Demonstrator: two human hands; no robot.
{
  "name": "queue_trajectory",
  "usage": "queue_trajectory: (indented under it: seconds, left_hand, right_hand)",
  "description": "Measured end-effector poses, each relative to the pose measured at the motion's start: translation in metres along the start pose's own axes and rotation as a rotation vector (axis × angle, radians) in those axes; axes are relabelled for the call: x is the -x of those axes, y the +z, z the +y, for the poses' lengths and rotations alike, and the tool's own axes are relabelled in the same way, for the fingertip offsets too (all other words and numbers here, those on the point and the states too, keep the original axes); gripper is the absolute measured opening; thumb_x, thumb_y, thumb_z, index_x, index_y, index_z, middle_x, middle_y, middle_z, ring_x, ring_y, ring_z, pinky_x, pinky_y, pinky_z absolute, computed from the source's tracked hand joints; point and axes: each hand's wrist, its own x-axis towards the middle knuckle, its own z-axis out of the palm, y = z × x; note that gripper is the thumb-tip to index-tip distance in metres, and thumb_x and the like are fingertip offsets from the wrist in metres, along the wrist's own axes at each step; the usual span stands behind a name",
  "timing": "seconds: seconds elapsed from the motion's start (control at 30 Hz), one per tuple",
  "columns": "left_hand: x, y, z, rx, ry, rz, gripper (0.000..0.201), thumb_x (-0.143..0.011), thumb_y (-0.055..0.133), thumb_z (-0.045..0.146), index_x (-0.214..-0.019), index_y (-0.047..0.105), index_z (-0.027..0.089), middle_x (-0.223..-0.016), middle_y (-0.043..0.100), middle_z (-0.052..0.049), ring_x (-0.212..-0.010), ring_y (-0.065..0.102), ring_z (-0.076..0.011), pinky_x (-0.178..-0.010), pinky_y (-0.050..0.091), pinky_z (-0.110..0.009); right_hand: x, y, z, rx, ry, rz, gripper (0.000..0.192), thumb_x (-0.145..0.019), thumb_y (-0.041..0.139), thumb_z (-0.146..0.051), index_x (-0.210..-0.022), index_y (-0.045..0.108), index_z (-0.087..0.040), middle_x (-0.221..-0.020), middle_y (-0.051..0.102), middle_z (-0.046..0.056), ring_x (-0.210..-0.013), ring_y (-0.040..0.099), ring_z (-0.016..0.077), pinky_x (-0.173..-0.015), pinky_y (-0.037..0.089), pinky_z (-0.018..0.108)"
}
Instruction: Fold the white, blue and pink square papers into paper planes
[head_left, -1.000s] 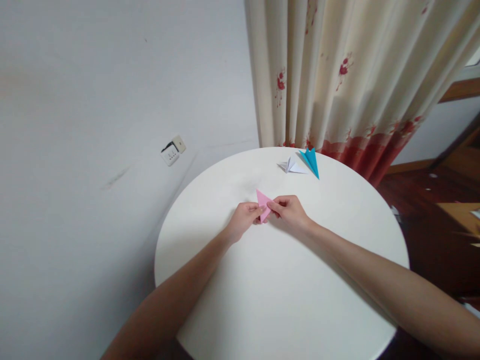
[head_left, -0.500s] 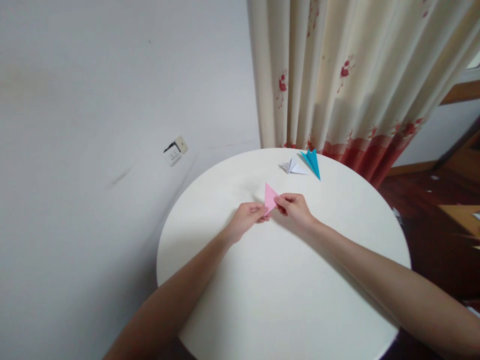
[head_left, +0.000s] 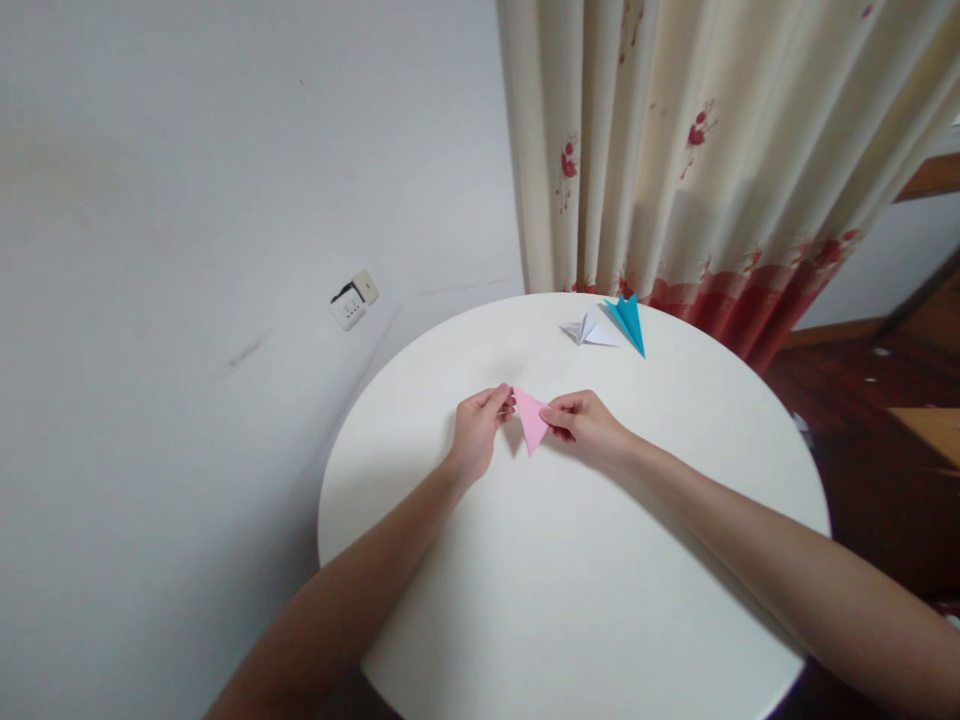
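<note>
Where the round white table (head_left: 570,600) carries them: your left hand (head_left: 476,432) pinches the pink folded paper (head_left: 531,420) at its left corner, your right hand (head_left: 585,425) pinches its right edge; beyond lie a white paper plane (head_left: 590,331) and a blue paper plane (head_left: 628,320).

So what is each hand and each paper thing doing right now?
Left hand: pinching the pink paper's upper corner.
Right hand: pinching its right edge.
Pink paper: folded triangle, point down.
White paper: folded, lying on the table.
Blue paper: folded, lying beside it.
</note>
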Motion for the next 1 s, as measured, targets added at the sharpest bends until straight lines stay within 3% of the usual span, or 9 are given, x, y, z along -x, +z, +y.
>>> queue_trajectory:
  seconds: [0.17,0.27,0.67,1.0]
  left_hand:
    - [0.008,0.007,0.001,0.051,-0.127,-0.320,0.038,-0.082,0.071,0.048,-0.099,0.072,0.014,-0.096,0.070,-0.010,-0.078,0.062,-0.0150,-0.070,0.047,-0.026]
    - [0.011,0.008,0.000,-0.002,-0.120,-0.399,0.038,-0.084,0.069,0.047,-0.098,0.073,0.012,-0.095,0.070,-0.012,-0.083,0.064,-0.0173,-0.072,0.047,-0.027]
    - [0.010,0.009,-0.005,0.016,-0.131,-0.344,0.037,-0.082,0.070,0.047,-0.096,0.075,0.013,-0.097,0.070,-0.012,-0.087,0.062,-0.0180,-0.075,0.047,-0.028]
    - [0.011,0.012,-0.001,-0.091,-0.060,-0.324,0.036,-0.085,0.065,0.046,-0.096,0.076,0.013,-0.098,0.071,-0.013,-0.084,0.062,-0.0178,-0.069,0.044,-0.026]
  right_hand:
    - [-0.004,-0.005,0.003,-0.178,0.048,0.045,0.043,-0.066,0.077,-0.055,-0.067,0.065,-0.015,-0.055,0.054,-0.002,-0.051,0.042,0.0080,-0.050,0.029,0.023]
    - [-0.005,-0.005,0.003,-0.217,0.056,0.038,0.045,-0.065,0.079,-0.057,-0.070,0.065,-0.014,-0.058,0.055,-0.002,-0.053,0.042,0.0078,-0.052,0.031,0.023]
    - [-0.007,-0.003,0.008,-0.215,0.041,0.144,0.045,-0.063,0.081,-0.054,-0.078,0.065,-0.015,-0.066,0.063,0.000,-0.057,0.049,0.0090,-0.054,0.036,0.023]
    - [-0.008,-0.002,0.007,-0.148,-0.011,0.170,0.045,-0.066,0.074,-0.059,-0.072,0.066,-0.015,-0.062,0.059,0.000,-0.055,0.048,0.0101,-0.053,0.036,0.024]
